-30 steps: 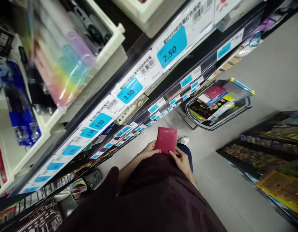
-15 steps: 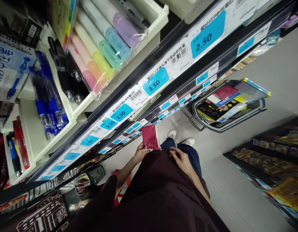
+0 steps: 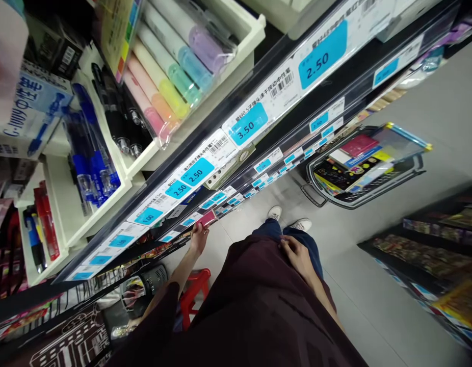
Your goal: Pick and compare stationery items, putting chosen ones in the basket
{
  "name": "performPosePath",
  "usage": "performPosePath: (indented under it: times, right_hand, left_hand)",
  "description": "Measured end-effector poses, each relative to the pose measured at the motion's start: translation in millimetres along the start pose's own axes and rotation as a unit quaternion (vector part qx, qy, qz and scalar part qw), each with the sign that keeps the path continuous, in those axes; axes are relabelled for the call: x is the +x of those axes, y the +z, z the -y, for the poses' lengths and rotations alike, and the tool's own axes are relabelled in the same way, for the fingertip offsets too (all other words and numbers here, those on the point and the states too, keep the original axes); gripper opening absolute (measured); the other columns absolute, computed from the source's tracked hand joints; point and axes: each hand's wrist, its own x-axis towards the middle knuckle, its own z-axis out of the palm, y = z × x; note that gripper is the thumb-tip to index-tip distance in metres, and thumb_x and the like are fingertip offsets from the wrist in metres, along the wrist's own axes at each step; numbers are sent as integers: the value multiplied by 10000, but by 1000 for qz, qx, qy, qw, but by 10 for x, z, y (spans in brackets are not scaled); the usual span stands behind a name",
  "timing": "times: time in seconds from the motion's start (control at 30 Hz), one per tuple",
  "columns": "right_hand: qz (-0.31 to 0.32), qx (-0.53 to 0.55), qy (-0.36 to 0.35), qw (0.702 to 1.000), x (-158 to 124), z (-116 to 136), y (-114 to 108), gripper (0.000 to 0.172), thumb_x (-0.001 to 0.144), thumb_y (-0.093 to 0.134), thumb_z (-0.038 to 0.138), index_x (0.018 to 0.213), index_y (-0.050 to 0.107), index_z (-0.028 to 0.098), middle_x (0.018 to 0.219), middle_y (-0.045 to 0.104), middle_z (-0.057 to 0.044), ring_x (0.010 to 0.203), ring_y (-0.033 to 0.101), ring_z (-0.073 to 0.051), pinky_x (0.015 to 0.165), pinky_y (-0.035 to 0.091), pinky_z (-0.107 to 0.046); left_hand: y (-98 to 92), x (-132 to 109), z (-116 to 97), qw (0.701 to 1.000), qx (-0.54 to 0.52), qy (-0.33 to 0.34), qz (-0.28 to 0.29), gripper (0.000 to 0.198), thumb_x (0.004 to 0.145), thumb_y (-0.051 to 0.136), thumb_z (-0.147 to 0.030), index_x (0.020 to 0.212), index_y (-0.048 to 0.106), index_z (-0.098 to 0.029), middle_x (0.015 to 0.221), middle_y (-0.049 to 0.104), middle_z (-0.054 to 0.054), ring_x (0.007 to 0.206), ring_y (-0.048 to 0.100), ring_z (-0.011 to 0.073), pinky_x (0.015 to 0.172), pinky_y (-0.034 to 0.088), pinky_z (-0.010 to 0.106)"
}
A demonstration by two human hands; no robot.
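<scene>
My left hand [image 3: 199, 236] is closed on a flat red packet [image 3: 207, 219] and holds it against the edge of a lower shelf [image 3: 171, 239] with blue price tags. Only a narrow part of the packet shows. My right hand [image 3: 296, 253] rests against my dark maroon top [image 3: 259, 306] near my waist, fingers loosely bent, with nothing visible in it. My white shoes [image 3: 293, 219] stand on the grey floor below.
A shopping basket [image 3: 368, 196] with notebooks and packets stands on the floor ahead. Shelves on the left carry pastel highlighters [image 3: 171, 76], blue pens [image 3: 90, 158] and price tags. A red stool [image 3: 193, 290] is by my legs. Another shelf [image 3: 430, 239] runs along the right.
My left hand has carried the red packet from in front of my waist out to the left, up to the lower shelf. My right hand let go of it and rests on my top.
</scene>
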Motion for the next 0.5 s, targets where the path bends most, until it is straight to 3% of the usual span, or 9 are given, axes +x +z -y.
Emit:
performPosePath:
  times: [0.2,0.5]
  right_hand:
    - [-24,7,17,1000,9,-88,18,477,877,446,558,1076,641,171,826,684,-45,748,627,-206,732,454,-312]
    - [-44,15,35,998,38,-84,50,514,846,445,583,1060,647,162,834,689,-64,765,632,-234,748,452,-340]
  left_hand:
    - [0,213,-48,996,-32,31,-78,117,886,596,-171,784,540,-182,795,626,-7,781,628,94,780,492,226]
    - [-66,401,-94,990,19,59,-128,136,907,590,-237,830,586,-124,785,621,5,745,606,118,777,518,306]
